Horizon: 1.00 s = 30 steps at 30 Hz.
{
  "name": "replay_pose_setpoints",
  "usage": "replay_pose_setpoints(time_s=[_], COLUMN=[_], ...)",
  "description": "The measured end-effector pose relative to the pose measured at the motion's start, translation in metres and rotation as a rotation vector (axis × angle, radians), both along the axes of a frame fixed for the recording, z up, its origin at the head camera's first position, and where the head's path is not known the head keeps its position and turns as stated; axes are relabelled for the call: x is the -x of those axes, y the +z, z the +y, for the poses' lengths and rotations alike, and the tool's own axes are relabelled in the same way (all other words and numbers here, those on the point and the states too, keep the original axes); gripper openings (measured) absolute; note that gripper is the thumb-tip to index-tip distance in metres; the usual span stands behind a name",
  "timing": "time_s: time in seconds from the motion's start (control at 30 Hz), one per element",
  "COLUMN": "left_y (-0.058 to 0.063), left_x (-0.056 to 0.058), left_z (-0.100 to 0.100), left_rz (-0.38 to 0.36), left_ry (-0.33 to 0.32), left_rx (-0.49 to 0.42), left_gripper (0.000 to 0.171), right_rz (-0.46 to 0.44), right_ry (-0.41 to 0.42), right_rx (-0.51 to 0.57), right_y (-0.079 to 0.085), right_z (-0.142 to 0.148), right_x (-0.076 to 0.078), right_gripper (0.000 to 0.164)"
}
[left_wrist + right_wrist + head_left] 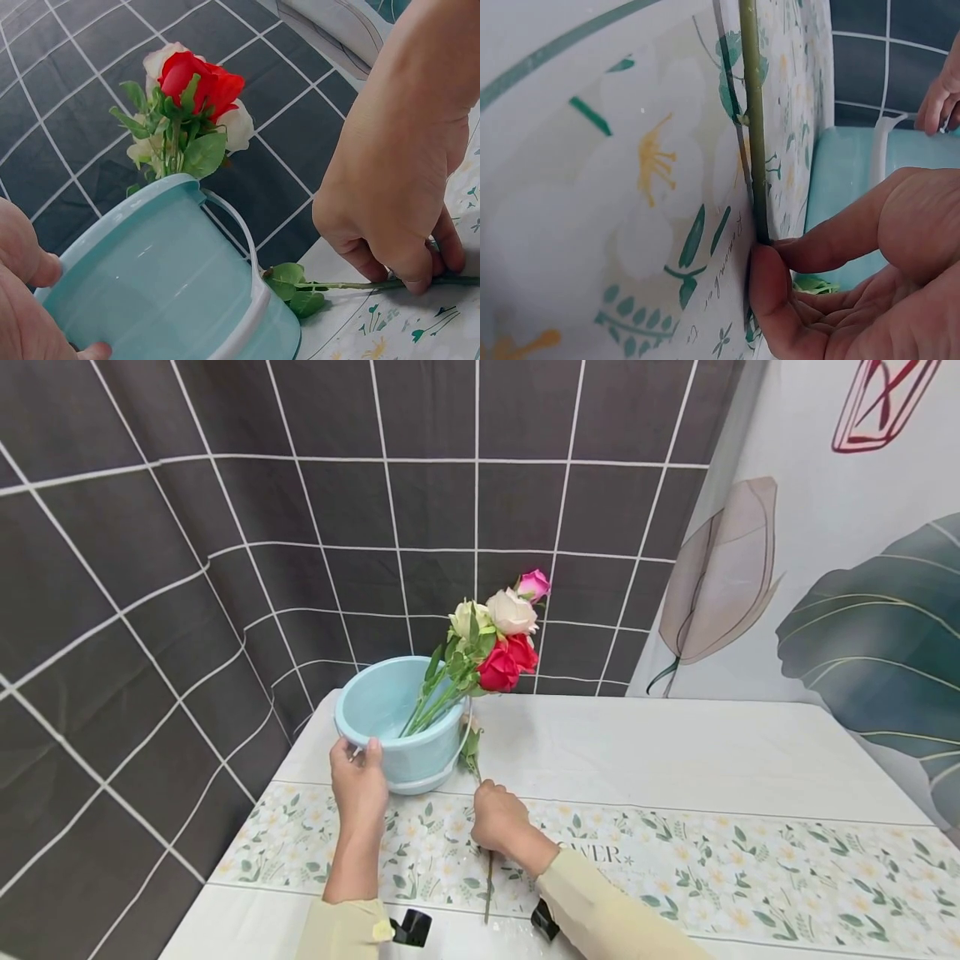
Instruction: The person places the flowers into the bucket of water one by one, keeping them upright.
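A light blue bucket (420, 762) with a white handle (251, 307) stands on the table. My left hand (360, 789) holds its near left rim, thumb on the rim. Several artificial roses (504, 664), red, cream, white and pink, lean out over the bucket's right side, their green stems inside. To the right of the bucket, a single artificial rose (489, 881) lies along the tabletop. Thumb and fingers of my right hand (500, 817) pinch its stem (754, 135) close to the cloth. Its leaves (292, 289) are beside the bucket, and its pale bloom is partly hidden behind it.
A white tablecloth (637, 752) with a flowered band covers the table. Behind and to the left hangs a dark curtain (435, 510) with a white grid. At the right is a pale backdrop (810, 568) with large printed leaves.
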<state>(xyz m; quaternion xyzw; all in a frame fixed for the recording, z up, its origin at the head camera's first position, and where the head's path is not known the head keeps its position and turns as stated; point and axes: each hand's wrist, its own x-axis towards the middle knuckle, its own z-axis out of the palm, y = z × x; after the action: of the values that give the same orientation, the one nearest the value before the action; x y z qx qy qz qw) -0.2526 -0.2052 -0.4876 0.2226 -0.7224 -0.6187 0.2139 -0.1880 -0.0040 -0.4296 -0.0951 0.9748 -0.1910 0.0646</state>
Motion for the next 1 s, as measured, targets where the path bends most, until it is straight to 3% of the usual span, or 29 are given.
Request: replay_pose_setpoints(time_s=[0.37, 0.47, 0.57, 0.77, 0.8, 0.87, 1.0], left_y=[-0.008, -0.003, 0.012, 0.070, 0.072, 0.072, 0.037], left_x=[0.005, 0.002, -0.008, -0.044, -0.047, -0.047, -0.026], left_z=[-0.002, -0.002, 0.002, 0.022, 0.024, 0.023, 0.011], left_rz=[0.019, 0.019, 0.014, -0.008, -0.002, 0.002, 0.006], left_ry=[0.002, -0.006, -0.034, -0.084, -0.087, -0.088, -0.056], left_rx=[-0.005, -0.012, -0.032, -0.089, -0.096, -0.098, -0.048], left_gripper=[0.063, 0.064, 0.066, 0.066, 0.066, 0.067, 0.067], right_rz=[-0.006, -0.008, -0.009, -0.041, -0.045, -0.053, -0.064], right_ry=[-0.040, -0.052, -0.063, -0.089, -0.091, -0.091, -0.089], right_rx=[-0.005, 0.030, 0.086, 0.213, 0.227, 0.256, 0.324], right_y=[-0.004, -0.005, -0.005, -0.003, -0.003, -0.003, -0.001], right_z=[0.003, 0.005, 0.008, 0.015, 0.016, 0.018, 0.021], right_x=[0.003, 0.005, 0.007, 0.010, 0.010, 0.010, 0.010], right_gripper=[0.039, 0.044, 0.051, 0.057, 0.056, 0.057, 0.052])
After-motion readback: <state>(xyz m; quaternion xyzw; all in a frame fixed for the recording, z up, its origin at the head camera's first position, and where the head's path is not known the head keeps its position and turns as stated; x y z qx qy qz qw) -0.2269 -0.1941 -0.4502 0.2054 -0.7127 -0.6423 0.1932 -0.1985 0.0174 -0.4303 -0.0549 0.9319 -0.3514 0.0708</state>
